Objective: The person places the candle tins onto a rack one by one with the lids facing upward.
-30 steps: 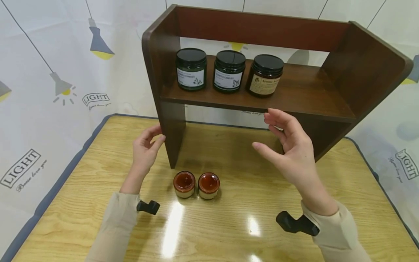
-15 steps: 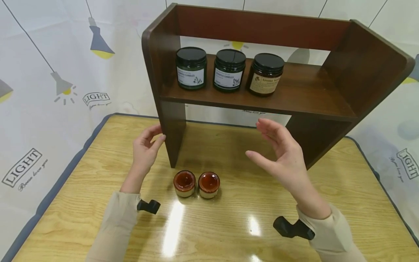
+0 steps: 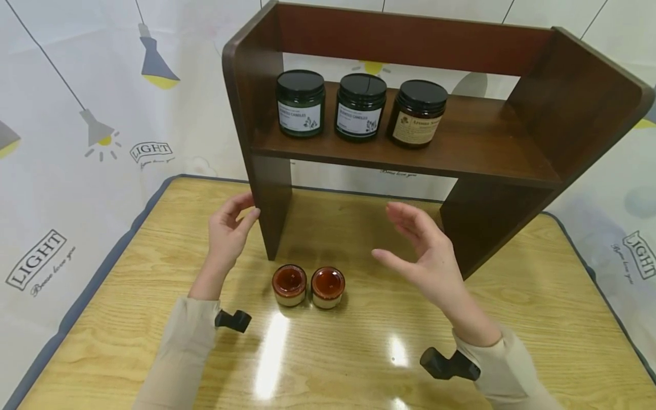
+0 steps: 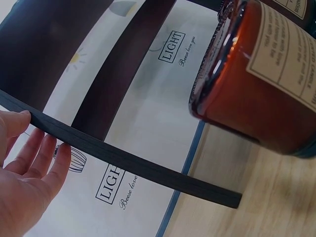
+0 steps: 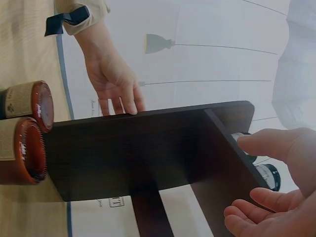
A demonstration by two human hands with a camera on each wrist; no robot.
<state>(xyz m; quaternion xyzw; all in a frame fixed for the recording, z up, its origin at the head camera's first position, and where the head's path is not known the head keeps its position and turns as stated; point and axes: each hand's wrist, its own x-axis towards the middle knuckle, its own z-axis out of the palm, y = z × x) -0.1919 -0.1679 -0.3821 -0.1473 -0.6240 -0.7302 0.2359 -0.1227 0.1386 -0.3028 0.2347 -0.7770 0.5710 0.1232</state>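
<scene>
A dark brown wooden shelf (image 3: 492, 142) stands on the table. My left hand (image 3: 232, 230) touches its left side panel, thumb tip at the front edge and fingers against the outer side. My right hand (image 3: 422, 256) hovers in front of the lower opening, thumb and fingers spread apart, nothing between them. Left of it, two small amber glass jars (image 3: 289, 285) with cream labels stand side by side on the table, the right jar (image 3: 328, 286) nearer that hand. On the shelf board are two dark green candle jars (image 3: 300, 105) and a brown one (image 3: 417, 117), all with black lids.
The wood-grain table (image 3: 359, 353) has a blue-grey edge along its back and sides. Behind it hangs a white backdrop (image 3: 102, 199) printed with lamps and lettering. The shelf's right panel (image 3: 476, 228) reaches down to the table beside my right hand.
My right hand has moved left and down, away from the right panel toward the amber jars. My left hand has stayed at the panel. The jars have not moved.
</scene>
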